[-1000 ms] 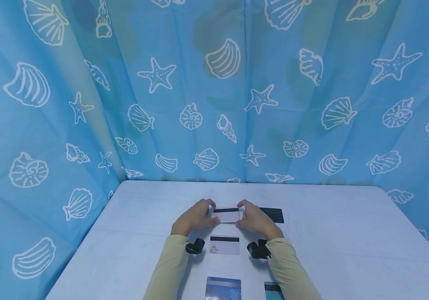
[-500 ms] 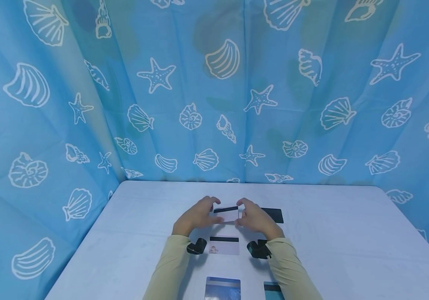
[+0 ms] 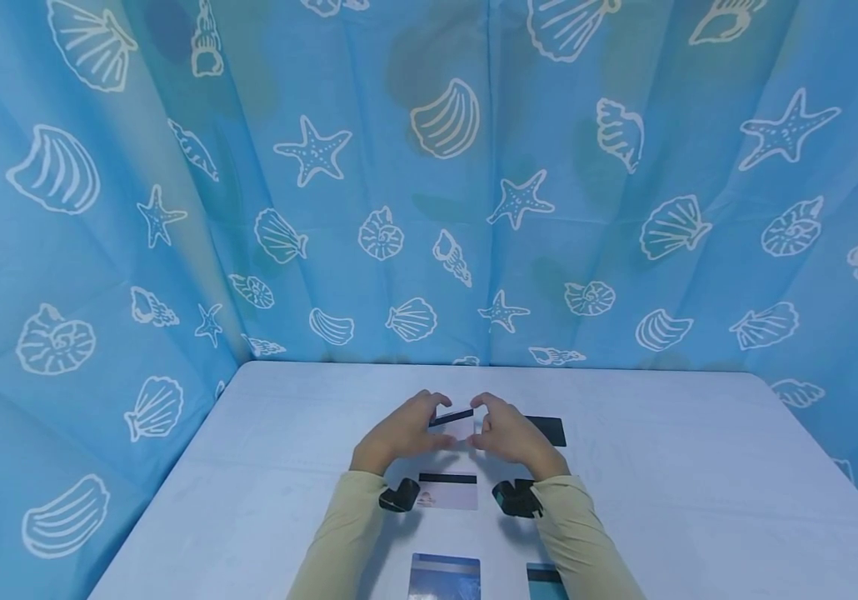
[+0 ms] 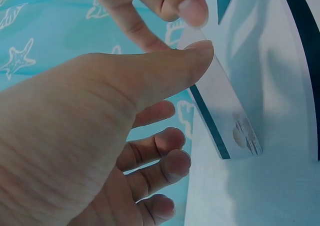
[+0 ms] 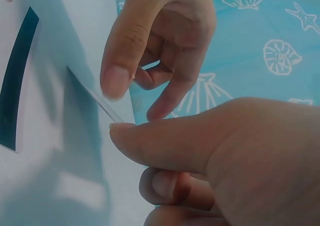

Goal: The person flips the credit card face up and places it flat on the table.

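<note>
A pale magnetic-stripe card (image 3: 462, 428) is tilted over the table, its right end higher in the head view. My right hand (image 3: 510, 433) pinches that end between thumb and index finger. My left hand (image 3: 405, 429) is around the other side, its thumb overlapping the card's face in the left wrist view, where the index fingertip stands apart from the stripe edge. A small flower-like print marks the card's lower corner (image 4: 245, 136). Closer to me, a similar pale card (image 3: 447, 496) lies flat between my wrists. My right thumb (image 5: 132, 138) covers part of the card edge.
A black card (image 3: 549, 431) lies just beyond my right hand. At the near edge of view are a blue picture card (image 3: 444, 579) and a teal card (image 3: 545, 583), partly hidden by my right sleeve. A blue shell-patterned curtain (image 3: 429, 208) hangs behind the white table (image 3: 661, 467).
The card has tilted, with its right end raised. My left hand has shifted right and slightly away from me, its thumb moving from the card's corner across its face. My right hand stays nearly in place.
</note>
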The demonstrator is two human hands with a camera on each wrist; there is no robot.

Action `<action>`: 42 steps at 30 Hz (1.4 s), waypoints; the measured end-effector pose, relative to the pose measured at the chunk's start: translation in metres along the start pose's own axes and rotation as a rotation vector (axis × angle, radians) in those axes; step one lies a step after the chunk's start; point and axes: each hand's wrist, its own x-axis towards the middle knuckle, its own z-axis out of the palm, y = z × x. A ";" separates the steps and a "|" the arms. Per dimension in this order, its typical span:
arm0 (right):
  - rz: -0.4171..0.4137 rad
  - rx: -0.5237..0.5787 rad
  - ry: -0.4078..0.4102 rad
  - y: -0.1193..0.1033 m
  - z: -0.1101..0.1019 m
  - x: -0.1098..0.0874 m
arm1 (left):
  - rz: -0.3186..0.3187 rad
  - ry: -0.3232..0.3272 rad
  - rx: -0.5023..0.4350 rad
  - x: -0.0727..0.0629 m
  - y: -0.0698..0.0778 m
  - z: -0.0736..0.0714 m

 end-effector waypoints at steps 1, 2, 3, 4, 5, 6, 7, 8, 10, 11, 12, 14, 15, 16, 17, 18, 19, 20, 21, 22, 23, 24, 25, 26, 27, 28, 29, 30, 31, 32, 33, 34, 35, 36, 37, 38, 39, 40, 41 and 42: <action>-0.003 0.000 -0.001 0.000 0.000 0.000 | 0.005 0.000 0.003 0.000 0.000 0.001; -0.007 0.001 -0.003 -0.001 -0.001 0.000 | 0.011 0.001 0.007 0.001 0.000 0.001; -0.010 0.003 -0.003 -0.001 -0.001 -0.001 | 0.012 0.001 0.010 0.001 0.001 0.002; -0.015 0.002 -0.003 -0.002 -0.002 -0.001 | 0.014 0.001 0.013 0.001 0.001 0.003; -0.020 0.001 -0.004 -0.002 -0.002 -0.001 | 0.015 0.001 0.015 0.001 0.001 0.003; -0.023 0.001 -0.004 -0.003 -0.002 -0.002 | 0.017 0.001 0.013 0.002 0.001 0.004; -0.024 0.001 -0.005 -0.004 -0.002 -0.002 | 0.018 0.001 0.009 0.002 0.002 0.005; -0.024 -0.001 -0.005 -0.004 -0.002 -0.002 | 0.021 0.000 0.009 0.001 0.002 0.005; -0.021 -0.008 -0.005 -0.006 -0.002 -0.003 | 0.027 0.001 0.004 0.001 0.002 0.006; -0.017 -0.010 -0.007 -0.007 -0.002 -0.003 | 0.028 0.003 0.002 0.001 0.003 0.006; -0.011 -0.010 -0.007 -0.008 -0.002 -0.003 | 0.032 0.004 0.002 0.001 0.003 0.006; -0.006 -0.012 -0.008 -0.009 -0.002 -0.003 | 0.033 0.005 0.004 0.000 0.004 0.005; -0.004 -0.013 -0.008 -0.009 -0.002 -0.003 | 0.032 0.007 0.002 0.000 0.005 0.005; -0.004 -0.013 -0.007 -0.009 -0.002 -0.004 | 0.032 0.008 0.003 -0.001 0.005 0.005; -0.004 -0.012 -0.006 -0.010 -0.002 -0.004 | 0.030 0.009 0.003 -0.001 0.005 0.005; -0.005 -0.012 -0.006 -0.010 -0.002 -0.004 | 0.030 0.009 0.003 -0.001 0.006 0.005; -0.008 -0.011 -0.006 -0.010 -0.002 -0.004 | 0.031 0.009 0.003 -0.001 0.006 0.005; -0.013 -0.010 -0.005 -0.010 -0.003 -0.004 | 0.032 0.009 0.004 -0.002 0.007 0.005; -0.017 -0.010 -0.005 -0.011 -0.003 -0.004 | 0.037 0.009 0.006 -0.002 0.007 0.005; -0.021 -0.009 -0.004 -0.011 -0.003 -0.004 | 0.041 0.008 0.009 -0.002 0.008 0.005; -0.026 -0.008 -0.003 -0.011 -0.003 -0.005 | 0.047 0.008 0.012 -0.002 0.008 0.005; -0.030 -0.009 -0.003 -0.011 -0.004 -0.004 | 0.052 0.008 0.014 -0.002 0.009 0.004; -0.034 -0.009 -0.002 -0.011 -0.004 -0.005 | 0.056 0.008 0.016 -0.002 0.009 0.004; -0.036 -0.010 -0.001 -0.012 -0.004 -0.005 | 0.057 0.007 0.017 -0.002 0.010 0.004; -0.037 -0.011 -0.001 -0.012 -0.004 -0.004 | 0.059 0.006 0.018 -0.002 0.011 0.004; -0.039 -0.013 -0.001 -0.012 -0.004 -0.004 | 0.060 0.007 0.017 -0.002 0.011 0.003; -0.040 -0.013 -0.001 -0.011 -0.004 -0.004 | 0.062 0.006 0.015 -0.003 0.012 0.003; -0.040 -0.013 -0.001 -0.011 -0.004 -0.004 | 0.062 0.006 0.012 -0.003 0.012 0.003; -0.041 -0.012 -0.001 -0.011 -0.004 -0.004 | 0.065 0.006 0.011 -0.003 0.013 0.003; -0.041 -0.012 -0.001 -0.011 -0.004 -0.005 | 0.069 0.006 0.012 -0.003 0.013 0.003; -0.042 -0.010 -0.001 -0.011 -0.004 -0.005 | 0.072 0.005 0.014 -0.003 0.013 0.003; -0.043 -0.008 -0.001 -0.011 -0.004 -0.006 | 0.074 0.005 0.015 -0.003 0.013 0.004; -0.043 -0.008 -0.001 -0.011 -0.004 -0.006 | 0.073 0.004 0.017 -0.002 0.013 0.004; -0.043 -0.008 -0.002 -0.011 -0.005 -0.007 | 0.073 0.004 0.021 -0.002 0.013 0.004; -0.042 -0.007 -0.003 -0.012 -0.005 -0.007 | 0.072 0.003 0.023 -0.002 0.013 0.005; -0.040 -0.005 -0.004 -0.012 -0.005 -0.007 | 0.070 0.003 0.025 -0.002 0.013 0.005; -0.036 -0.004 -0.005 -0.012 -0.005 -0.007 | 0.069 0.002 0.026 -0.002 0.013 0.005; -0.032 -0.001 -0.007 -0.013 -0.006 -0.008 | 0.069 0.004 0.025 -0.002 0.013 0.004; -0.027 0.003 -0.008 -0.013 -0.007 -0.008 | 0.070 0.004 0.025 -0.002 0.013 0.004; -0.022 0.008 -0.010 -0.013 -0.007 -0.009 | 0.071 0.004 0.025 -0.002 0.013 0.004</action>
